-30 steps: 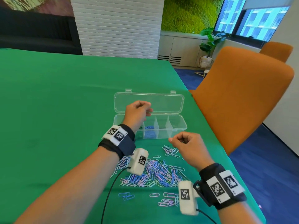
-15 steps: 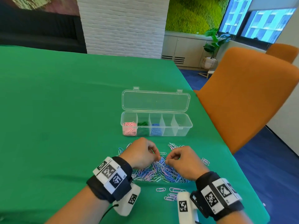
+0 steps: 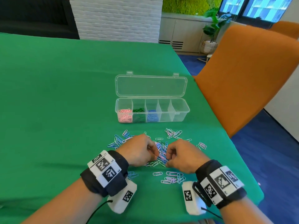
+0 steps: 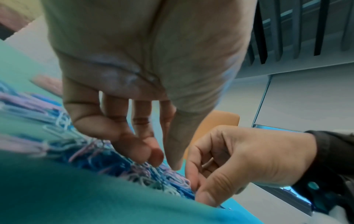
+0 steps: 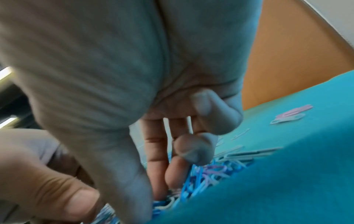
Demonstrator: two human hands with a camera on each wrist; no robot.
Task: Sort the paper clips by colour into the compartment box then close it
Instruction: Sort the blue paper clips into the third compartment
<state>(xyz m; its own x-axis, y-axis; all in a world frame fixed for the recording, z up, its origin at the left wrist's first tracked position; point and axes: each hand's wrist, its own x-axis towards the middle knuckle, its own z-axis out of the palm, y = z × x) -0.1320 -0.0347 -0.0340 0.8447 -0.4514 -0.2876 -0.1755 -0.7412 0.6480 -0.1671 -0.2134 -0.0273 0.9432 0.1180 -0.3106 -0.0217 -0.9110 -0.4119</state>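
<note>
A clear compartment box (image 3: 181,110) stands open mid-table, its lid (image 3: 151,86) lying flat behind it. Pink clips (image 3: 124,116) fill its leftmost compartment, green clips (image 3: 138,116) the second, blue clips (image 3: 152,117) the third; the two right ones look empty. A mixed pile of paper clips (image 3: 160,152) lies in front of it. My left hand (image 3: 154,156) reaches into the pile, with a small gap between its thumb (image 4: 173,159) and fingertips (image 4: 153,156). My right hand (image 3: 167,160) presses thumb and forefinger together on clips in the pile (image 5: 164,203).
An orange chair (image 3: 242,78) stands close against the table's right edge. The green cloth (image 3: 64,102) stretches far to the left and back. Loose clips lie near the front (image 3: 173,177) and just before the box (image 3: 174,134).
A second ago my left hand was at the box and my right hand was raised. Both have come down and back onto the pile, where they have stayed.
</note>
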